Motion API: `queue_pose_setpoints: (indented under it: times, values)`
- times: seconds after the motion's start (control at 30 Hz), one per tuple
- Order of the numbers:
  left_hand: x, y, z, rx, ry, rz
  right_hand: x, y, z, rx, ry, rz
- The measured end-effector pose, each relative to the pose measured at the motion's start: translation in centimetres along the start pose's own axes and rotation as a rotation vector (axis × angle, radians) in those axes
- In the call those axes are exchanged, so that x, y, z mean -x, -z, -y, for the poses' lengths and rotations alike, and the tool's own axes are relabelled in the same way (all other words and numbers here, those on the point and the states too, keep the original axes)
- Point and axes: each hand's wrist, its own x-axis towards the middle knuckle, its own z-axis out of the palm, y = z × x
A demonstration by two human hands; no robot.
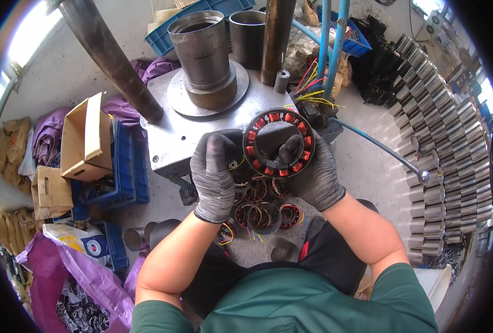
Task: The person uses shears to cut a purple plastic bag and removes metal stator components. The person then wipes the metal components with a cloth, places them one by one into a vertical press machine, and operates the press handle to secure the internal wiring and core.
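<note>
In grey knit gloves with dark palms, both my hands are raised before the metal press table (163,141). My right hand (318,177) grips a ring-shaped motor stator (251,151) with red copper windings around its inner side. A dark gloved digit shows through the ring's opening. The stator is tilted with its face toward me. Just left of it, my left hand (213,177) is closed, thumb on top of bent fingers. Whatever it may hold is hidden. Below my hands, several more wound stators (292,215) with coloured leads lie near the floor.
A steel cylinder (199,53) stands on a round base on the press table, between thick columns (113,61). A ball-ended lever (423,176) juts out right, near stacked metal sleeves (452,139). Blue crates (129,172), cardboard boxes (85,139) and a purple sack (85,272) are left.
</note>
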Motion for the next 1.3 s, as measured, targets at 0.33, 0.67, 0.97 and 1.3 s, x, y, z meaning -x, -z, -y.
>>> queue_pose_setpoints:
  times: [0.33, 0.67, 0.97, 1.3]
  values:
    - [-0.2, 0.0, 0.3, -0.18, 0.095, 0.221, 0.3, -0.4, 0.0, 0.207, 0.023, -0.059]
    - [-0.4, -0.6, -0.4, 0.036, 0.423, 0.399, -0.8, 0.1, 0.9, 0.392, -0.05, -0.164]
    - [-0.6, -0.1, -0.7, 0.191, 0.243, 0.271, 0.6, -2.3, 2.1, 0.488, -0.042, 0.059]
    - [-1.5, 0.9, -0.5, 0.414, 0.357, 0.19, 1.3, -0.9, 0.3, 1.085, 0.405, 0.251]
